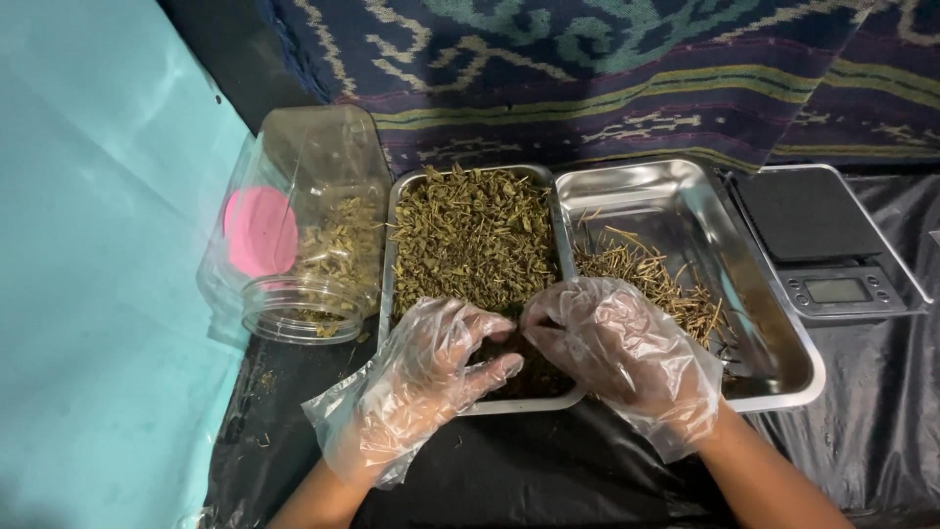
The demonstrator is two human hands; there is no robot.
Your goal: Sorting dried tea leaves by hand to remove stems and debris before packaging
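Both forearms come in from the bottom edge, each hand in a loose clear plastic glove. On the left, the left hand (438,364) lies over the near end of a steel tray (394,211), fingers slightly curled and apart, their tips down among the dried green-brown herb bits (475,235) that fill this tray. Just beside it, the right hand (617,343) reaches in over the same tray's near right corner, fingers bent and drawn together toward the left hand; whether it pinches any piece cannot be told, as the glove hides the tips.

A second steel tray (685,196) sits touching the first on its right. It holds a smaller heap of thin pale stems (646,272) near its left side, with the rest of its floor bare and shiny.

Left of the first tray, a clear plastic jar (318,157) lies on its side with its open mouth toward the camera, some herb bits inside and a pink lid (258,231) showing through its wall. At the far right stands a small digital scale (832,245). Everything rests on a bench covered in black plastic sheet (548,470), with patterned dark cloth (587,69) behind and a pale teal surface (88,294) to the left.
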